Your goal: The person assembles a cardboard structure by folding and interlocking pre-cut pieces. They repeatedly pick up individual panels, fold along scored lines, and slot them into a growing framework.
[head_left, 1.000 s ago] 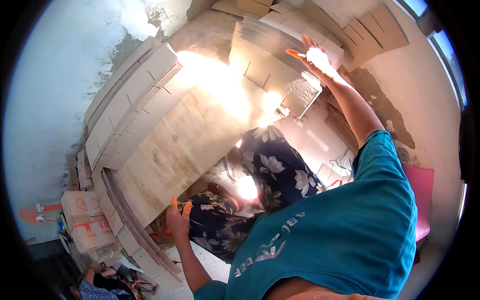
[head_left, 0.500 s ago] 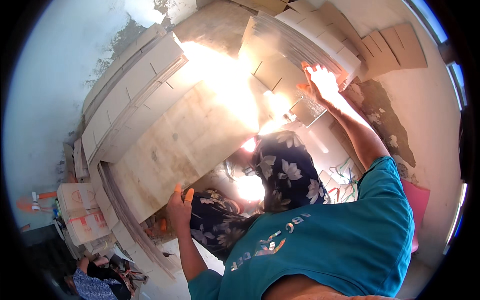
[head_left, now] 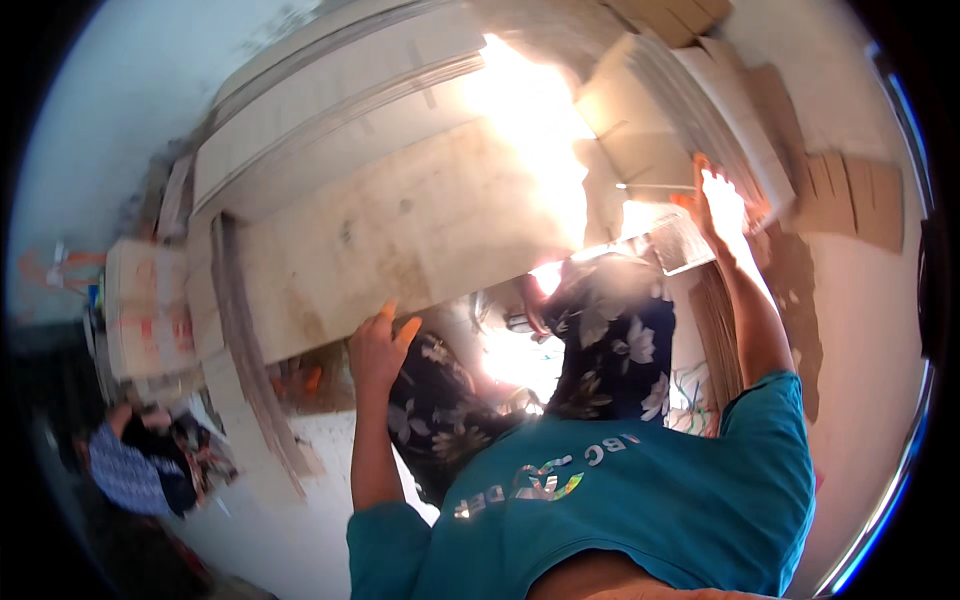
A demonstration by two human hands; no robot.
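My left hand (head_left: 380,348) rests at the near edge of a worn wooden board (head_left: 330,245), thumb and fingers apart, with orange covers on some fingertips. My right hand (head_left: 722,207) reaches to the near edge of a stack of cardboard sheets (head_left: 690,110) at the right. Its fingers are stretched out and partly washed out by bright sunlight; I see nothing held in it. A clear, shiny box-like block (head_left: 684,244) lies at the board's right end, just left of my right wrist.
A long stack of slotted cardboard (head_left: 330,140) lines the board's far side. More cardboard strips (head_left: 238,300) stand at its left end. A taped carton (head_left: 150,308) sits farther left. Another person (head_left: 135,465) is at the lower left. Slotted cardboard pieces (head_left: 850,195) lean at the right wall.
The whole view has turned and shifted. My right hand has come down along the edge of the cardboard stack. The left hand stays at the board's near edge.
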